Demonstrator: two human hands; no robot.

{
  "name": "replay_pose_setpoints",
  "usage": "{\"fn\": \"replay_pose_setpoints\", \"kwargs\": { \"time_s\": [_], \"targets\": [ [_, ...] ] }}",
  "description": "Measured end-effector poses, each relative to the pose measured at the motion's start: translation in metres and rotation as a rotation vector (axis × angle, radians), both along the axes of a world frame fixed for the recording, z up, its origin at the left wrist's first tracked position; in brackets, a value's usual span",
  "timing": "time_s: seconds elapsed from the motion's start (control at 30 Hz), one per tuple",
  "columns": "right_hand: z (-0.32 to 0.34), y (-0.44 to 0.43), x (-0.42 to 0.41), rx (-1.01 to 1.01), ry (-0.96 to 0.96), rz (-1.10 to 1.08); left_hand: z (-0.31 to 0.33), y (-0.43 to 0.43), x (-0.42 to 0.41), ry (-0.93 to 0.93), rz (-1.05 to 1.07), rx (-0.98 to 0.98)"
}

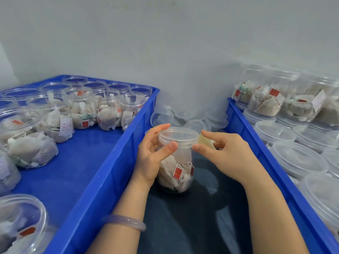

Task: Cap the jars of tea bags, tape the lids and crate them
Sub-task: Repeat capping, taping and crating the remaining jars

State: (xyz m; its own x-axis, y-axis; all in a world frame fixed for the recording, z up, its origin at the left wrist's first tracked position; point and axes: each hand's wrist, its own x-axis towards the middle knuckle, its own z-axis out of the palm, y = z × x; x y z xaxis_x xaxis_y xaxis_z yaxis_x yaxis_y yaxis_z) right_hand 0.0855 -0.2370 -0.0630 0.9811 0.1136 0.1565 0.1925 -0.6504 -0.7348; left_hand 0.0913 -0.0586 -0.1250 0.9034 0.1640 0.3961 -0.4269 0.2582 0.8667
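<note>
Head cam: my L hand grips the capped jar at its neck, thumb in front; my R hand pinches yellowish tape against the lid rim. Jar stands on dark cloth betw. two blue crates, grey wall behind. Tea-bag tags red; writing unreadable.

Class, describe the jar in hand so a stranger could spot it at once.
Start at the left blue plastic crate; past its right wall stands a clear plastic jar of tea bags. Only this jar is outside a crate: the left hand grips it, the right hand pinches pale tape beside its lid.
</note>
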Motion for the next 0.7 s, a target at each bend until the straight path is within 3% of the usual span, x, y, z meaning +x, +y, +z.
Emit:
{"fn": "replay_pose_setpoints", "kwargs": {
  "time_s": [0.13,0.27,0.37,0.47,0.57,0.7],
  "targets": [
    [0.0,-0.003,-0.003,0.039,0.132,0.058,-0.004,0.006,0.001,0.046,-0.134,-0.068],
    [0.001,-0.003,-0.002,0.083,0.134,0.064,-0.006,0.004,-0.002,0.105,-0.142,-0.096],
    [0.0,-0.001,-0.001,0.065,0.119,0.038,0.001,-0.005,-0.007,0.099,-0.099,0.075],
    [0.0,0.001,-0.002,0.051,0.136,0.077,0.005,-0.019,-0.009,0.135,0.086,0.179],
    [0.002,-0.001,-0.005,0.121,0.2,0.137,0.003,-0.018,-0.009,0.112,0.142,0.124],
    [0.008,-0.006,-0.006,0.061,0.071,0.095,0.002,-0.007,-0.009,0.102,0.067,-0.002]
  ]
}}
